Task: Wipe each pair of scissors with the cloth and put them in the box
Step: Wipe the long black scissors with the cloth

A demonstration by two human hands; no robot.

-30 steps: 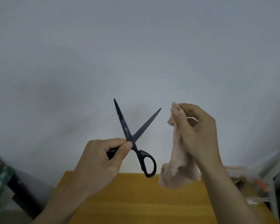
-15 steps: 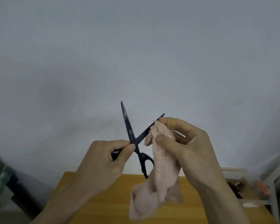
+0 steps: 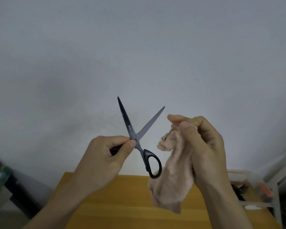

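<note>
Desk below; box at its right edge, contents unclear. Above the desk: right hand grip pinches cloth, left hand grip holds scissors, blades spread. Cloth beside blade, apart; wiping looks unfinished, boxing not done

my left hand grips one handle of the black scissors, thumb pressed at the pivot. the blades stand spread, tips at 11 and 1 o'clock; the free handle loop hangs at 5 o'clock. my right hand pinches the pink cloth just beside the scissors, at their 3 o'clock, apart from the blades. the cloth hangs above the wooden table. a clear box sits at the table's 3 o'clock edge.
</note>
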